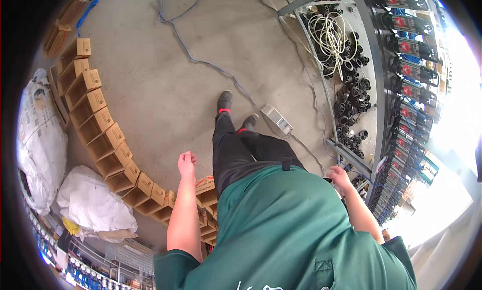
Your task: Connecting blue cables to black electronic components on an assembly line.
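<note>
My left hand [187,164] hangs in the air at my left side, its fingers curled together with nothing visible in them. Nearest to it are open cardboard boxes [204,183] on the floor beside my leg. On the other side, my right hand [340,177] is held close to my hip with bent fingers. A small dark shape shows at its fingertips; I cannot make out what it is. Beyond that hand runs the grey metal frame [354,157] of a rack. My feet stand on the concrete floor [150,104], one ahead of the other.
A curved row of open cardboard boxes [103,120] lines the left, with white sacks [95,199] behind it. A grey power strip [276,120] and a long cable [201,62] lie near my feet. Right, black fittings [346,109] and a coiled white cable [329,33] sit beside racked black tools [416,69].
</note>
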Action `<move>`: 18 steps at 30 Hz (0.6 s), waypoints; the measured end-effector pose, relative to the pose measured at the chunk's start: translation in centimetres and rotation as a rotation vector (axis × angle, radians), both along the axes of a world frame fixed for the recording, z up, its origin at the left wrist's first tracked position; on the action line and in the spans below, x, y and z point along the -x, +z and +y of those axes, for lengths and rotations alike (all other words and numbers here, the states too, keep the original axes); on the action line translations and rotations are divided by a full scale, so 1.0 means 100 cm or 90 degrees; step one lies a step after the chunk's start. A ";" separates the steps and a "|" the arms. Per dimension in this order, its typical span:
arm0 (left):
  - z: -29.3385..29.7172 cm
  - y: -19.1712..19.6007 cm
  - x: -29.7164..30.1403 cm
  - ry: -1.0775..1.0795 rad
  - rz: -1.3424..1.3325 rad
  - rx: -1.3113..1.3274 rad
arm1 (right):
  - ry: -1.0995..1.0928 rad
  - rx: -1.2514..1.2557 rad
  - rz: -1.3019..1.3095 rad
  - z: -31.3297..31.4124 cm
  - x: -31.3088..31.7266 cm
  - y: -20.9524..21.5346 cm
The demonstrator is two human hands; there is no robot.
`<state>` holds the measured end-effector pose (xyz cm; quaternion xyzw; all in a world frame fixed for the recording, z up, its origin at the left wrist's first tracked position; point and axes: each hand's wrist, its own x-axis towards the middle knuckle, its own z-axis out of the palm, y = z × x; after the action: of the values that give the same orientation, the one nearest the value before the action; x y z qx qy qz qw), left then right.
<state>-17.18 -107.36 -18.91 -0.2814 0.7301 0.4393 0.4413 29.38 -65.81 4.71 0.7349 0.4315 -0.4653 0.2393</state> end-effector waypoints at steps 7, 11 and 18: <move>0.012 -0.010 0.038 -0.155 -0.047 0.020 | -0.001 0.027 -0.049 -0.026 -0.007 0.008; 0.021 -0.018 0.077 -0.213 -0.039 0.006 | -0.032 0.026 -0.061 -0.052 -0.005 0.015; 0.046 -0.052 0.162 -0.225 -0.027 -0.021 | -0.141 0.020 -0.033 -0.107 -0.025 0.009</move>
<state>-33.35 -102.76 -24.07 -0.1506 0.7512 0.3611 0.5316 31.84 -76.46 5.57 0.7861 0.3336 -0.4765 0.2090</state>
